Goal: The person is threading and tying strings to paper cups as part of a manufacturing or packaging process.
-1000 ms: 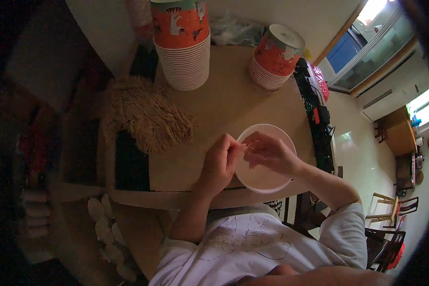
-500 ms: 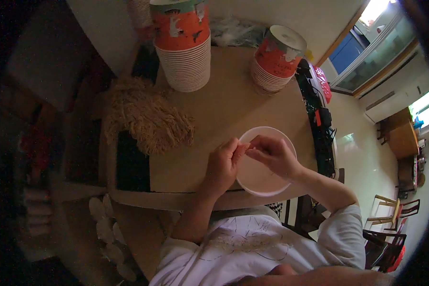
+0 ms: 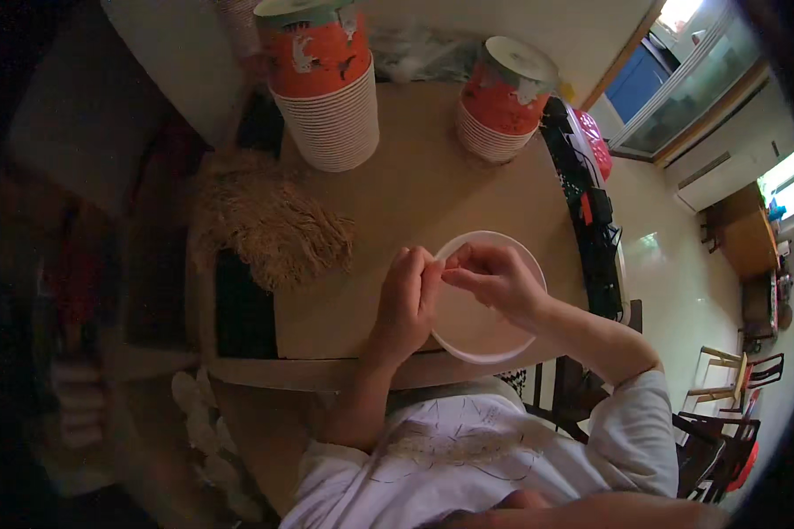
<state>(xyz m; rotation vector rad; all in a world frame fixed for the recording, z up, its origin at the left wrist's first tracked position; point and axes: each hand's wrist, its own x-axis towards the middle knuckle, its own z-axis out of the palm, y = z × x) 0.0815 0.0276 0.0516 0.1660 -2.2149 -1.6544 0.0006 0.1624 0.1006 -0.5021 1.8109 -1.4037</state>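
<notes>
A round white tub (image 3: 483, 356) stands at the near edge of the table. Over its left rim my left hand (image 3: 408, 295) is closed, its fingertips brought up against those of my right hand. Reaching over the tub's opening, my right hand (image 3: 494, 278) pinches with thumb and forefinger. Whatever lies between the fingertips is too small or hidden to name. To the left of my hands lies a bundle of tan, stringy fibres (image 3: 269, 220) on the tabletop (image 3: 406, 194).
Tall stacked paper tubs with orange bands (image 3: 326, 97) stand at the back left, a shorter stack (image 3: 505, 101) at the back right. A black strip with cables (image 3: 591, 212) runs along the table's right side. Chairs (image 3: 723, 379) stand on the floor at far right.
My hands have shifted slightly left; the left fingers have drawn in and the fingertips still meet above the tub. The whole view has tilted a little.
</notes>
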